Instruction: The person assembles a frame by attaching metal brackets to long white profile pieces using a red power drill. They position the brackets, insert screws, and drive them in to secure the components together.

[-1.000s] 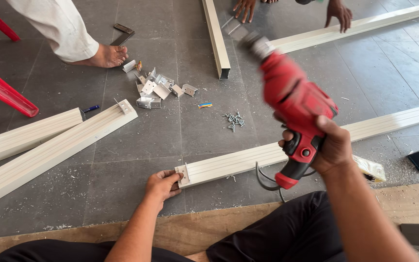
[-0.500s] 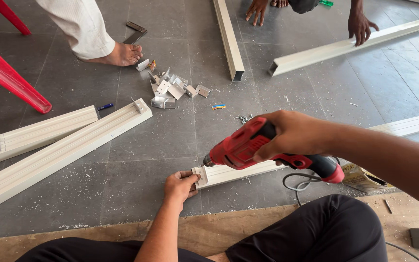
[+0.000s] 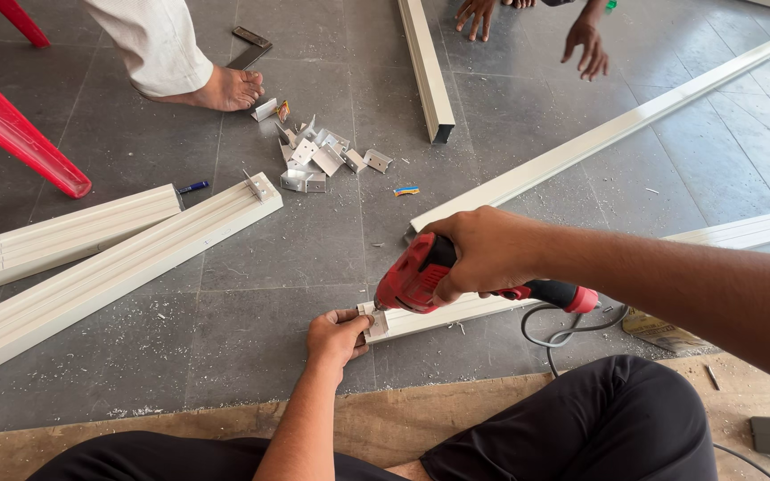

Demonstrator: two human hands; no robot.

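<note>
My right hand (image 3: 483, 254) grips a red corded power drill (image 3: 412, 281), held sideways with its tip at the near end of a cream aluminium profile (image 3: 443, 316) lying on the grey tiled floor. My left hand (image 3: 336, 337) pinches a small metal corner bracket (image 3: 374, 323) at that same profile end, just below the drill tip. The drill's black cord (image 3: 550, 334) loops on the floor by my knee.
Two long cream profiles (image 3: 109, 267) lie at left, another (image 3: 425, 67) at the top, one more (image 3: 599, 138) runs diagonally right. Several loose metal brackets (image 3: 318, 160) are piled mid-floor. Another person's bare foot (image 3: 229, 89) and hands (image 3: 585, 44) are at the top. A red chair leg (image 3: 15, 134) slants at left.
My right hand swung the drill from upright down to horizontal and brought its tip to the profile end. My left hand stayed at the profile end, holding the bracket.
</note>
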